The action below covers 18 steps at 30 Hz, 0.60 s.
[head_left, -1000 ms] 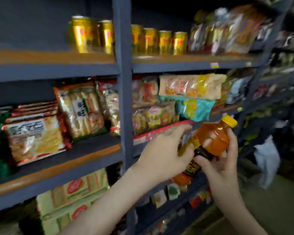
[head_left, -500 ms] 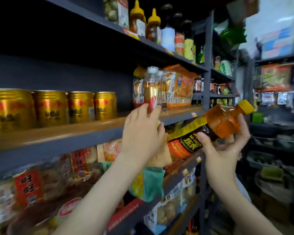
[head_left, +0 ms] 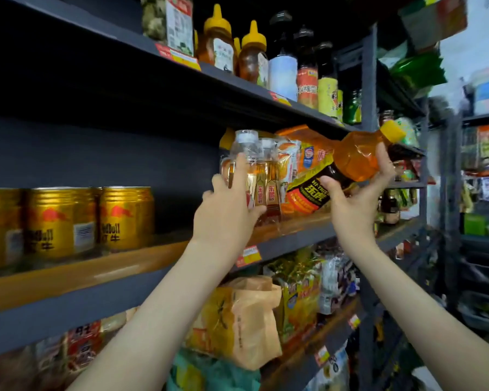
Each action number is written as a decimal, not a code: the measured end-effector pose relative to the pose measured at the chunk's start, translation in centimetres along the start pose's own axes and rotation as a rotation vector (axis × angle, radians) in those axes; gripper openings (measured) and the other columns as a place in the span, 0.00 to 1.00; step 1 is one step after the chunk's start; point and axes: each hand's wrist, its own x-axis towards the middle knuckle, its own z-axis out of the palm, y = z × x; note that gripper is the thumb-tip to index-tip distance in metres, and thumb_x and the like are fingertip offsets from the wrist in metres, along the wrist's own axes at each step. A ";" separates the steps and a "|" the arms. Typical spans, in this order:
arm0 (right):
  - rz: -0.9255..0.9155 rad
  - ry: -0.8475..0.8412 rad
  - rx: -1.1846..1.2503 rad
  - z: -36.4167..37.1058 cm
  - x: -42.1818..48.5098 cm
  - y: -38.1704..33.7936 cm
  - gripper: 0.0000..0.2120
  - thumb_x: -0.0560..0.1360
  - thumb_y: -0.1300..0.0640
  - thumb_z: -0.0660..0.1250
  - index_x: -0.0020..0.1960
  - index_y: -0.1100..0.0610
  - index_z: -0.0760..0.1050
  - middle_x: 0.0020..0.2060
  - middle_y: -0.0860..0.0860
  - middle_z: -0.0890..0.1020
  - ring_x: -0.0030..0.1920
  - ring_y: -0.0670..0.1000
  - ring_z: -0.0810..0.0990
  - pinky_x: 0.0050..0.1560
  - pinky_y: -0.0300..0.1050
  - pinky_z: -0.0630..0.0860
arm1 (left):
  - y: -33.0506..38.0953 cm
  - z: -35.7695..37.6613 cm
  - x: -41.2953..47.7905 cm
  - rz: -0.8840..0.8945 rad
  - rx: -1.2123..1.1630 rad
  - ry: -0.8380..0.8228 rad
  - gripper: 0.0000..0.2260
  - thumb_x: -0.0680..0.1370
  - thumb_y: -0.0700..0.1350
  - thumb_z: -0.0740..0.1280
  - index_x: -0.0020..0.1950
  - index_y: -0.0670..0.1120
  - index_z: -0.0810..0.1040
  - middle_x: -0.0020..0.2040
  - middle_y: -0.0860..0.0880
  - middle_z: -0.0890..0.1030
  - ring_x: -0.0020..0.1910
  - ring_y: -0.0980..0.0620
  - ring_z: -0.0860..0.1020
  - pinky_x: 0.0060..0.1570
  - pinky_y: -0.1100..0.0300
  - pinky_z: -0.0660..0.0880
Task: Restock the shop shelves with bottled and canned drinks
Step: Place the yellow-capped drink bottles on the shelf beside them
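Note:
My right hand [head_left: 353, 201] grips an orange drink bottle [head_left: 350, 159] with a yellow cap and a black-and-yellow label, tilted with its cap up to the right, just in front of the middle shelf [head_left: 288, 235]. My left hand [head_left: 226, 213] grips a clear bottle of amber drink [head_left: 246, 156] with a clear cap that stands on that shelf, beside another like it. Gold drink cans [head_left: 124, 215] stand in a row on the same shelf to the left.
Honey and sauce bottles [head_left: 254, 52] line the shelf above. Orange snack packets [head_left: 302, 153] sit behind the clear bottles. Bagged snacks [head_left: 246, 320] fill the shelf below. An upright post [head_left: 369, 80] bounds the bay on the right, with more racks beyond.
The view has lifted from the snack shelves to the can shelf. My left hand left the orange bottle and took hold of a clear bottle on the shelf; my right hand raised the orange bottle.

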 end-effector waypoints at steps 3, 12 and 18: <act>0.036 -0.021 0.030 0.4 1.8 2.8 0.39 0.73 0.65 0.72 0.74 0.50 0.52 0.71 0.42 0.57 0.74 0.42 0.58 0.75 0.47 0.60 | 1.1 0.7 1.1 -0.060 -0.015 -0.005 0.42 0.77 0.64 0.59 0.77 0.54 0.33 0.71 0.38 0.62 0.58 0.37 0.76 0.42 0.57 0.68; 0.076 -0.330 0.048 0.4 5.1 7.0 0.39 0.72 0.64 0.72 0.72 0.41 0.55 0.71 0.40 0.60 0.74 0.43 0.59 0.74 0.55 0.60 | 2.7 3.0 3.0 -0.202 0.009 -0.011 0.49 0.75 0.59 0.67 0.75 0.53 0.27 0.60 0.39 0.71 0.47 0.42 0.79 0.39 0.57 0.70; 0.102 -0.587 0.049 0.4 7.1 7.9 0.39 0.72 0.61 0.72 0.71 0.34 0.56 0.73 0.41 0.61 0.72 0.50 0.65 0.68 0.62 0.68 | 2.9 3.6 3.9 -0.220 0.020 -0.040 0.49 0.76 0.56 0.68 0.75 0.52 0.27 0.53 0.38 0.76 0.43 0.43 0.77 0.40 0.57 0.69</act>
